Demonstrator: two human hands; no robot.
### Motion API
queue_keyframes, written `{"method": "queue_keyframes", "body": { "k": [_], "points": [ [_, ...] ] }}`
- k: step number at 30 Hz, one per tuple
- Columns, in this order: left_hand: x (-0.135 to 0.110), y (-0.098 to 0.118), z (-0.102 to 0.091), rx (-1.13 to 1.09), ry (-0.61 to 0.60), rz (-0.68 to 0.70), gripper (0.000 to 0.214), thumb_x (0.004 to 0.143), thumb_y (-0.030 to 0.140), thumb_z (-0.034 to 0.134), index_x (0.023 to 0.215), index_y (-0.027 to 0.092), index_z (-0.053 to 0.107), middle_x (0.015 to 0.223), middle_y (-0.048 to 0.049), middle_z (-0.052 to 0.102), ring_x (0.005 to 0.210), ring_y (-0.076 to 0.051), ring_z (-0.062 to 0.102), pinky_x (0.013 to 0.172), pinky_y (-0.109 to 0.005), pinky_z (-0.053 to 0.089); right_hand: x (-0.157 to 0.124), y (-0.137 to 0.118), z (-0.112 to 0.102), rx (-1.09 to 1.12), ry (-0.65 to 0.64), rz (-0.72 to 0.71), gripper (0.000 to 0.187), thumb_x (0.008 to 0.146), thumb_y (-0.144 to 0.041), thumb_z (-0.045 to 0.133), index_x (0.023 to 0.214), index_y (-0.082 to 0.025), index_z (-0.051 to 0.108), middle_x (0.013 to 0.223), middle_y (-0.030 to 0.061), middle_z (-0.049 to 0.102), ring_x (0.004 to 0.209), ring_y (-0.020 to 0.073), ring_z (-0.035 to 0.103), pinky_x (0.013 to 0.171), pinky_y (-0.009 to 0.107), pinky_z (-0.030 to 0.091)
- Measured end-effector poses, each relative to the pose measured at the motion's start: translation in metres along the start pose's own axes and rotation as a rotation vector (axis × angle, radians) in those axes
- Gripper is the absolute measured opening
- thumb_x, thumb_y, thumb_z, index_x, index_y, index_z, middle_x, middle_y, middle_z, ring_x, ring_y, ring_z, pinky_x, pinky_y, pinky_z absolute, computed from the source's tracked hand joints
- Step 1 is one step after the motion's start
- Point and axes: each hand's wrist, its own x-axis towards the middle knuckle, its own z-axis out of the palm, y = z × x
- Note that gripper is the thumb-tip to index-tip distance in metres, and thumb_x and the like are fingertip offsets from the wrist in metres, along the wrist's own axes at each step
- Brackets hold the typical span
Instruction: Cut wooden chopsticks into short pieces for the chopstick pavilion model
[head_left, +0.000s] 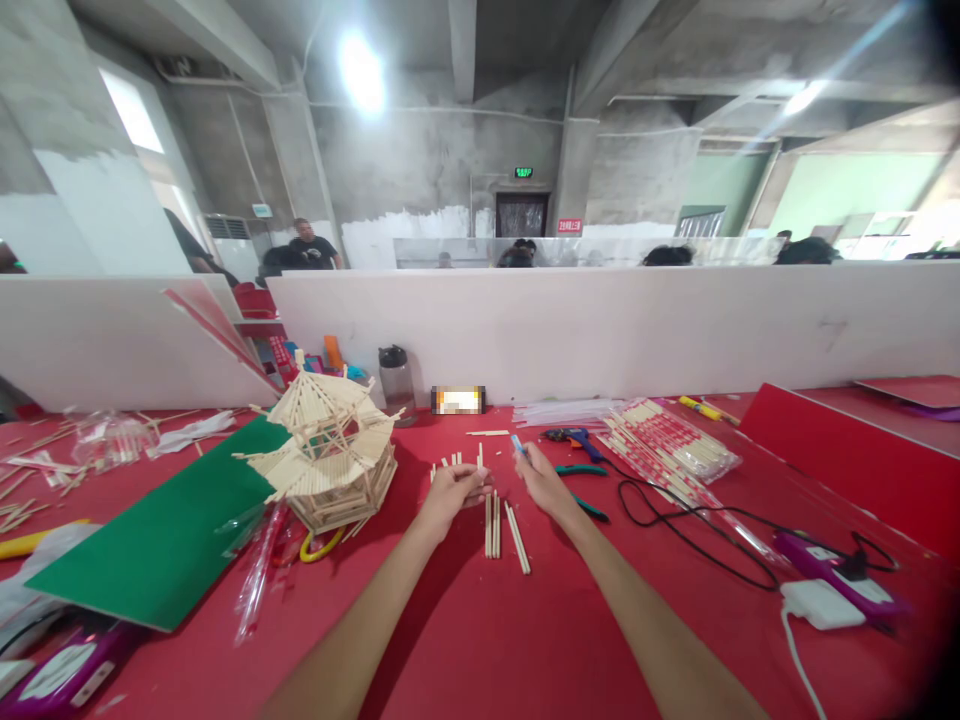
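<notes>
My left hand (456, 492) is closed, its thumb and fingers pinching a short wooden stick (480, 456) that points upward. In my right hand (541, 478) is a small light-blue object (517, 444), too small to identify, gripped near its tip. The hands are apart from each other. Just below them, a bundle of cut sticks (492, 526) and a slanted pair of sticks (517, 540) lie on the red table (480, 630). Teal-handled pliers (585, 470) lie beside my right hand, partly covered by it. Left of my left hand stands a wooden-stick pavilion model (330, 450).
A blue glue gun (576, 438) with a black cord and packs of sticks (667, 440) lie to the right, near a purple power strip (840, 575). A green board (172, 540) lies left. Behind stand a dark bottle (395, 385) and a white partition (562, 330).
</notes>
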Motion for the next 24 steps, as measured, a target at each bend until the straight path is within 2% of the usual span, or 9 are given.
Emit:
{"method": "queue_keyframes", "body": {
  "k": [3, 5, 13, 18, 24],
  "points": [
    [0.002, -0.004, -0.002, 0.004, -0.014, 0.013, 0.040, 0.068, 0.045, 0.080, 0.089, 0.012, 0.071, 0.093, -0.0122, 0.074, 0.080, -0.017, 0.072, 0.069, -0.020, 0.057, 0.001, 0.000, 0.000, -0.179, 0.023, -0.078, 0.031, 0.097, -0.043, 0.031, 0.080, -0.022, 0.046, 0.067, -0.0026, 0.050, 0.065, 0.0162, 0.050, 0.064, 0.025, 0.038],
    [0.003, -0.006, -0.003, 0.003, -0.025, 0.024, 0.041, 0.068, 0.046, 0.080, 0.090, 0.012, 0.071, 0.092, -0.0121, 0.074, 0.081, -0.017, 0.072, 0.070, -0.020, 0.057, 0.001, -0.001, -0.002, -0.297, -0.020, -0.097, 0.032, 0.098, -0.041, 0.030, 0.079, -0.022, 0.047, 0.072, -0.0010, 0.055, 0.068, 0.0163, 0.053, 0.066, 0.025, 0.038],
    [0.001, -0.003, 0.000, -0.003, -0.010, 0.011, 0.044, 0.066, 0.045, 0.081, 0.091, 0.011, 0.071, 0.093, -0.0127, 0.075, 0.079, -0.016, 0.072, 0.068, -0.019, 0.056, -0.011, -0.012, -0.004, -0.810, -0.122, 0.000, 0.034, 0.102, -0.041, 0.029, 0.099, -0.021, 0.057, 0.090, 0.0076, 0.070, 0.081, 0.0217, 0.066, 0.064, 0.026, 0.035],
    [-0.001, 0.000, 0.001, -0.010, -0.005, 0.012, 0.042, 0.067, 0.044, 0.081, 0.091, 0.012, 0.071, 0.093, -0.0125, 0.075, 0.079, -0.017, 0.072, 0.067, -0.019, 0.056, -0.014, -0.020, -0.001, -0.856, -0.105, -0.021, 0.036, 0.102, -0.044, 0.027, 0.107, -0.023, 0.056, 0.094, 0.0080, 0.071, 0.084, 0.0231, 0.068, 0.064, 0.026, 0.034],
    [0.003, -0.004, -0.003, -0.015, -0.006, 0.013, 0.040, 0.067, 0.044, 0.081, 0.088, 0.012, 0.071, 0.092, -0.0123, 0.075, 0.077, -0.016, 0.072, 0.066, -0.019, 0.056, -0.013, -0.024, -0.002, -0.802, 0.006, -0.065, 0.029, 0.103, -0.030, 0.026, 0.104, -0.018, 0.052, 0.084, 0.0081, 0.070, 0.079, 0.0216, 0.067, 0.063, 0.026, 0.031]
  ]
}}
